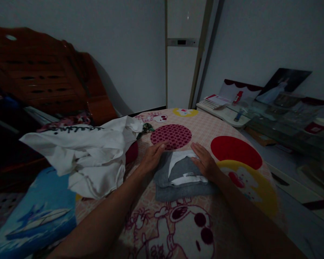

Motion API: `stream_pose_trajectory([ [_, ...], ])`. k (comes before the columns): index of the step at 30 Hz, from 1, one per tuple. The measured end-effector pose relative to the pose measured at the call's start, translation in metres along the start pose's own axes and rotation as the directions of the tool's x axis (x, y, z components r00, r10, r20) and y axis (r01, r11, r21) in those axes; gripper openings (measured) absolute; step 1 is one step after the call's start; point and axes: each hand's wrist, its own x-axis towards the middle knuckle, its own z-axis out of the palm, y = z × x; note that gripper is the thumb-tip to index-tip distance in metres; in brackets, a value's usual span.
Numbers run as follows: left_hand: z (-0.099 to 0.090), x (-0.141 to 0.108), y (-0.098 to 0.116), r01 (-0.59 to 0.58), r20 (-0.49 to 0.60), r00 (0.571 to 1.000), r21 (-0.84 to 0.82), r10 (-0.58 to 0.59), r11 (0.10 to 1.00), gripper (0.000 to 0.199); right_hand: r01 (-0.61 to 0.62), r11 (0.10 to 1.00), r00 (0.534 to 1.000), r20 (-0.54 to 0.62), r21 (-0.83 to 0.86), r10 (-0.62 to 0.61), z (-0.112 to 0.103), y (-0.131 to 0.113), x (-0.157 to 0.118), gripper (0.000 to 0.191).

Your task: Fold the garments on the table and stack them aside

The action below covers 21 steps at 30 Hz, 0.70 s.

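Observation:
A folded grey garment with white trim [187, 194] lies on the patterned round cloth surface [183, 117]. At its upper left edge rests my left hand [152, 158], fingers stretched forward. My right hand [204, 162] lies flat on its upper right side, fingers extended. Neither hand grips anything visible. A crumpled white cloth with dark lettering [97, 162] is heaped to the left of my left hand.
A blue printed cloth [40, 212] hangs at the lower left. Behind it stands a carved wooden seat [43, 75]. To the right is a glass-topped cabinet [275, 122] with papers, a red bottle [238, 97] and a cup [318, 126]. A tall white unit [181, 75] stands at the back.

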Motion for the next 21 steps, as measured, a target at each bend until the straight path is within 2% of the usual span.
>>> stream_pose_trajectory([
  [3,0.0,0.002,-0.008,0.03,0.025,0.999,-0.007,-0.03,1.0,0.066,0.032,0.996,0.993,0.117,-0.086,-0.022,0.005,-0.003,-0.002,0.05],
  [6,0.002,0.005,-0.018,0.044,0.067,0.997,0.046,-0.047,0.998,0.062,0.046,0.988,0.982,0.191,-0.147,-0.017,0.008,-0.004,-0.003,0.045],
  [12,-0.015,0.015,-0.039,0.086,0.081,0.992,0.105,-0.094,0.991,0.04,0.073,0.988,0.988,0.143,-0.135,-0.054,0.003,-0.001,-0.002,0.042],
  [15,-0.029,0.016,-0.043,0.189,0.054,0.98,0.077,-0.194,0.979,0.033,0.13,0.989,0.99,0.063,-0.072,-0.126,-0.002,-0.016,0.001,0.036],
  [17,-0.037,0.014,-0.042,0.3,0.092,0.95,0.001,-0.299,0.954,0.036,0.216,0.976,0.975,0.035,0.034,-0.217,-0.003,-0.036,0.003,0.032],
  [19,-0.042,0.01,-0.038,0.414,0.248,0.891,-0.096,-0.381,0.905,0.048,0.308,0.933,0.946,0.042,0.186,-0.321,-0.001,-0.06,0.003,0.029],
  [21,-0.045,0.006,-0.033,0.494,0.4,0.824,-0.157,-0.402,0.856,0.065,0.361,0.887,0.916,0.07,0.287,-0.395,0.004,-0.08,0.003,0.028],
])
